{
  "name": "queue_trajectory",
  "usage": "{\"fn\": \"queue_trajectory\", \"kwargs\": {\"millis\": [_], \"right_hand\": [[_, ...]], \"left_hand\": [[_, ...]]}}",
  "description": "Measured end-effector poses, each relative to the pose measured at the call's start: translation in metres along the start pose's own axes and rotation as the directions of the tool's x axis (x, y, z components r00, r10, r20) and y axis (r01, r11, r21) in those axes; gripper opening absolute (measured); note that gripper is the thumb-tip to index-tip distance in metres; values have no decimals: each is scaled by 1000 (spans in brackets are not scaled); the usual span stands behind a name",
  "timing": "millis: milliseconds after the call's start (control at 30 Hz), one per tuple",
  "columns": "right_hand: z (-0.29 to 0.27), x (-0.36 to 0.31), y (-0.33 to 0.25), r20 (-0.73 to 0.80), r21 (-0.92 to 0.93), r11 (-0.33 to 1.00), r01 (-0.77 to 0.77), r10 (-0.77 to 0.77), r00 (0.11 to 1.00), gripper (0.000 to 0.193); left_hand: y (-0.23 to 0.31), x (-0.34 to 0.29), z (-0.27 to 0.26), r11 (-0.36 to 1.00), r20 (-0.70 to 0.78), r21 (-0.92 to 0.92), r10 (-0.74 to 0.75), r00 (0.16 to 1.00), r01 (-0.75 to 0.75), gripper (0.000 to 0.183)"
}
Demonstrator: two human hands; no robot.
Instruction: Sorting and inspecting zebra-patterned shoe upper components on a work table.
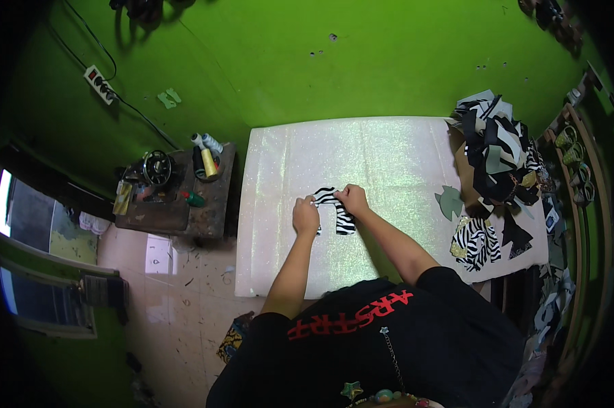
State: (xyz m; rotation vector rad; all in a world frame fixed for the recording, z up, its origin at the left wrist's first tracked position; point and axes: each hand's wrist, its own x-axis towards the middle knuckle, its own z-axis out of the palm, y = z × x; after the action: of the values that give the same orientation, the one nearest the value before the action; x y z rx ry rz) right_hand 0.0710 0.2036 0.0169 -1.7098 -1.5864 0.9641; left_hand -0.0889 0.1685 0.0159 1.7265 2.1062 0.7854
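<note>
**Zebra-Striped Piece: Two-Handed Hold**

It is near the middle of the pale tabletop. Your left hand pinches its upper left, your right hand its upper right. A scrap heap stands at the tabletop's right.

Single wide view from the left fisheye camera on my head, looking steeply down over my shirt, which fills much of the lower edge. It faces the green wall across the top. The white table spreads through the middle; near the centre, my left hand and right hand appear small, seen from above. The view reaches the floor at left and a cloth pile at right, bending toward a dark, rounded rim.
</note>
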Motion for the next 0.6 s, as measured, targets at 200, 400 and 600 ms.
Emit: {"fn": "queue_trajectory", "kwargs": {"millis": [200,400,600], "right_hand": [[-31,-19,59,-136,323,946,36,8,991,21],[-79,-51,79,-254,542,840,30,130,958,14],[-150,-68,91,-390,494,863,101,117,913,13]], "left_hand": [[13,-16,-7,997,96,80,0,995,-7,26],[47,-6,-22,914,256,382,-250,934,140,29],[96,11,-16,839,290,489,-414,863,238,40]]}}
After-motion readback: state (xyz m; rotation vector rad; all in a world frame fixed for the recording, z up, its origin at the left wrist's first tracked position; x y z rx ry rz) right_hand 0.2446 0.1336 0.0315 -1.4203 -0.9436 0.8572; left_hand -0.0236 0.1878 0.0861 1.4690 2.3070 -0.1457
